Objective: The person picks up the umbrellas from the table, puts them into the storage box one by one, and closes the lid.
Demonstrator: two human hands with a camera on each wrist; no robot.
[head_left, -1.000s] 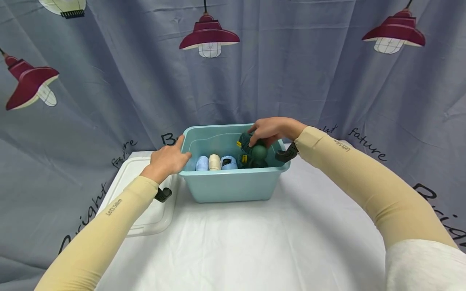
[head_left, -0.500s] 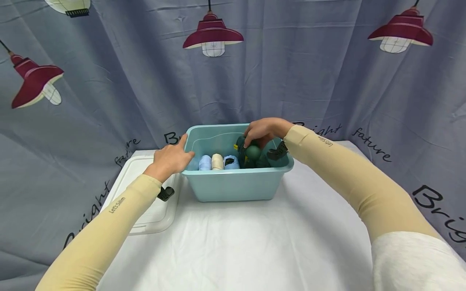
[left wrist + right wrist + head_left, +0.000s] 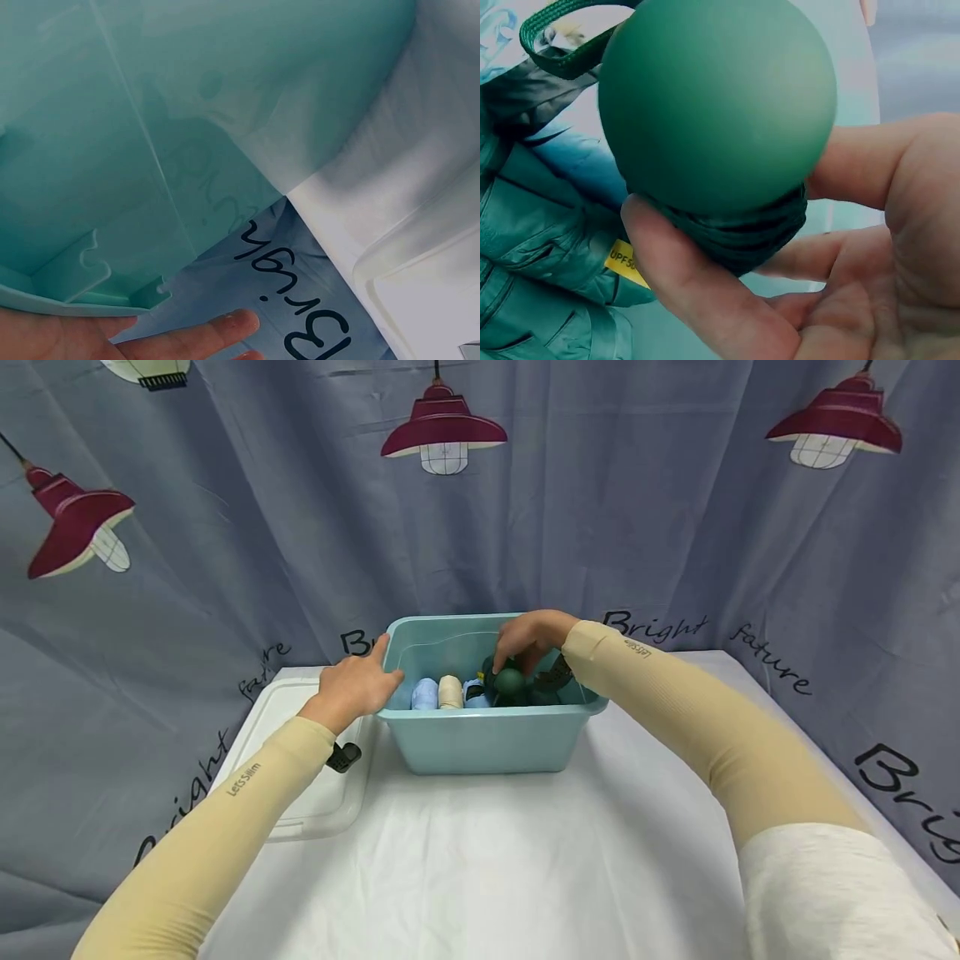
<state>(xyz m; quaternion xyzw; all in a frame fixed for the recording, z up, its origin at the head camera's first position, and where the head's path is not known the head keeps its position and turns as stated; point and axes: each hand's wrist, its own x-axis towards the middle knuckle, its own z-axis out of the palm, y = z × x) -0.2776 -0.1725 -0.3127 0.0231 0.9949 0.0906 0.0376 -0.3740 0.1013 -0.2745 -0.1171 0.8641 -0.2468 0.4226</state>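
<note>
In the head view, my right hand [image 3: 528, 637] reaches down into a light teal tub [image 3: 483, 742]. It holds a dark green folded umbrella [image 3: 716, 97] near its round handle end, thumb and fingers around the ribbed neck, in the right wrist view. A green strap [image 3: 562, 64] loops off that handle. Another green umbrella [image 3: 536, 247] in sleeved fabric lies beneath; a yellow UPF tag [image 3: 626, 262] shows beside it. My left hand [image 3: 354, 692] rests on the tub's left rim, fingers extended, thumb toward the inside; in the left wrist view its fingers [image 3: 187, 341] lie straight under the rim.
Left of the umbrellas in the tub stand a pale blue roll [image 3: 424, 695], a cream roll [image 3: 450, 692] and a blue-and-black roll [image 3: 476, 695]. A white lid [image 3: 318, 810] lies left of the tub on the white table [image 3: 495, 868]. A grey curtain [image 3: 600, 527] hangs behind.
My right hand has moved left and lower into the tub with the green umbrella. The left hand has stayed on the rim; the view has shifted slightly.
</note>
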